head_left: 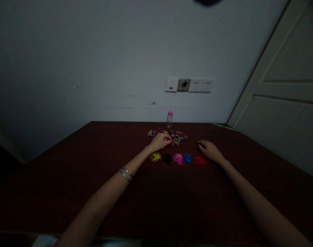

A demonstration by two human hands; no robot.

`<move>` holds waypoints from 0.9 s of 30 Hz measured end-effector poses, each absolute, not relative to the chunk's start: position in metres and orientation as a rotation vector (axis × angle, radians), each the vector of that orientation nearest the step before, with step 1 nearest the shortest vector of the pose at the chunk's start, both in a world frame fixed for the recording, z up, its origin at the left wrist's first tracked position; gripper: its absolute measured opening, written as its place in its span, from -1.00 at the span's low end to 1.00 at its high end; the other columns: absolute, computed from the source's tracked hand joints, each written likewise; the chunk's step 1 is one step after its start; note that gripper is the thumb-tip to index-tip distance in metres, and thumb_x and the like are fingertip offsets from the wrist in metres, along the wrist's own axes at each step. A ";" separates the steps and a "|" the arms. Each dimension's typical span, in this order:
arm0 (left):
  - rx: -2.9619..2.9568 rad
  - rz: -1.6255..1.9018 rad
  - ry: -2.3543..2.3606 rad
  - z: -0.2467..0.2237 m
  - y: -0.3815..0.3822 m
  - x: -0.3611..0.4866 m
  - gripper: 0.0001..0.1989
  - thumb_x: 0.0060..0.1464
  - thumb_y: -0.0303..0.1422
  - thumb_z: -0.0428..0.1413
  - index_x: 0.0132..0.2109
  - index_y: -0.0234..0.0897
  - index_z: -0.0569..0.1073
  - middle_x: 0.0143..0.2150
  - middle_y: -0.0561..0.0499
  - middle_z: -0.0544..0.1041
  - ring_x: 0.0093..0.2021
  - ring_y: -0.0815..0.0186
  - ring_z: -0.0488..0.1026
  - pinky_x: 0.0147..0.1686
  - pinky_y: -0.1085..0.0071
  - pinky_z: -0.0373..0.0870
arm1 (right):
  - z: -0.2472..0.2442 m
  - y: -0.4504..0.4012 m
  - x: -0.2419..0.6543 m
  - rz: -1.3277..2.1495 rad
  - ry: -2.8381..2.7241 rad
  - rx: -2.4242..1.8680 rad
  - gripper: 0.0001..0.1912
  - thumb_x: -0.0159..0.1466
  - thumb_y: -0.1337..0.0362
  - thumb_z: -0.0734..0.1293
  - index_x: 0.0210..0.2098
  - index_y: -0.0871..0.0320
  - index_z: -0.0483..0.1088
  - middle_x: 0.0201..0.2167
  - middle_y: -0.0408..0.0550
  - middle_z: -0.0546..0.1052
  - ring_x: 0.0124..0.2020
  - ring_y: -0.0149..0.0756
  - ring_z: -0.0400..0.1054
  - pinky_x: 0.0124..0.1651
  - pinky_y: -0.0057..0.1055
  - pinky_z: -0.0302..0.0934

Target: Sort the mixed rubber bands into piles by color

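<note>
My left hand [160, 141], with two bangles on its wrist, is at the near edge of a mixed pile of coloured rubber bands [179, 136]. Its thumb and fingers are pinched together; what they hold, if anything, is too small to make out. Closer to me lie separate heaps in a row: yellow bands [155, 157], black bands [167, 159], pink bands [178, 159], blue bands [187, 158] and red bands [200, 160]. My right hand [209, 150] rests on the table beyond and right of the red heap, fingers stretched out, holding nothing.
A small clear bottle with a pink cap [169, 119] stands behind the mixed pile, near the wall. The dark red-brown table [115, 140] meets a pale wall with a row of sockets [189, 85]. A white panelled door [280, 89] is on the right.
</note>
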State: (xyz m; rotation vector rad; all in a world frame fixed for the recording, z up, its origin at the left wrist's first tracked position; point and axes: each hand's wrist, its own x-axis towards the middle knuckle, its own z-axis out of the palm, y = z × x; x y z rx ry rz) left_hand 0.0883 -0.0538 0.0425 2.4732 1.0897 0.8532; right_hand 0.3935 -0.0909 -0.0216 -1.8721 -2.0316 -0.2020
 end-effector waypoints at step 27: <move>2.584 0.535 0.835 0.069 -0.094 0.117 -0.77 -0.04 -0.38 0.09 -0.23 -0.30 0.57 -0.45 0.04 0.51 -0.45 0.43 0.35 -0.42 0.54 0.19 | -0.020 -0.090 0.392 -0.194 -2.023 -1.859 -0.54 0.27 0.15 0.08 0.03 0.23 0.36 0.08 0.15 0.36 0.11 -0.10 0.22 0.14 -0.19 0.08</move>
